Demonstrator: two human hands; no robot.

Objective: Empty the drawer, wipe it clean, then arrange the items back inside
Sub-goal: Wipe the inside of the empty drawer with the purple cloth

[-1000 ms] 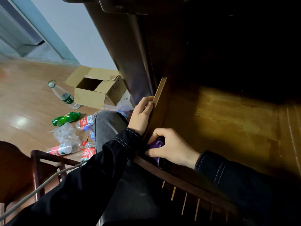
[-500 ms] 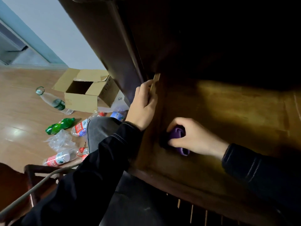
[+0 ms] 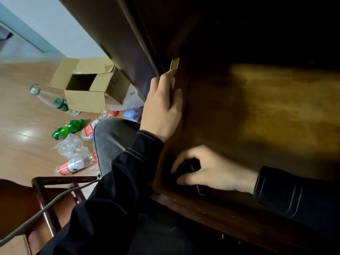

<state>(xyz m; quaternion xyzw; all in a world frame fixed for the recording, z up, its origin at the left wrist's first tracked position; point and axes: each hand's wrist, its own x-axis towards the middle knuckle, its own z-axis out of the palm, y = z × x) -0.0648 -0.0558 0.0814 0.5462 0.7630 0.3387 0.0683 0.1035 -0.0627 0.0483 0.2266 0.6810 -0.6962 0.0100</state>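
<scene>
And here we are over the drawer [image 3: 266, 111], pulled out from under the dark counter [image 3: 117, 34]. Our right grip [image 3: 211, 171] sits in the near-left corner of the drawer, fingers curled tight round a dark cloth [image 3: 190, 165] and pressing it down on the bottom board. In this shadow we cannot tell the cloth's colour. A thin strip of it trails out under the palm toward the front rim.

Just ahead of that grip and to its left, our left grip [image 3: 161, 107] clasps the drawer's left side wall, with the thumb on the inner face and the fingers along the outer face. The pale top edge of the wall shows beyond the fingertips.

Look at that board: amber-brown wood, glossy and streaked, bright to the right of the cloth hand and fading to near black at the back under the counter.

Out past the left grip, on the wooden floor, lie an open cardboard box [image 3: 86, 92], a clear bottle [image 3: 55, 103], a green bottle [image 3: 67, 127], red-labelled bottles [image 3: 73, 165] and crumpled plastic [image 3: 70, 146]. Nearer us, below the left sleeve, we see a dark wooden chair [image 3: 42, 192] with a grey cable [image 3: 36, 214] across it.
</scene>
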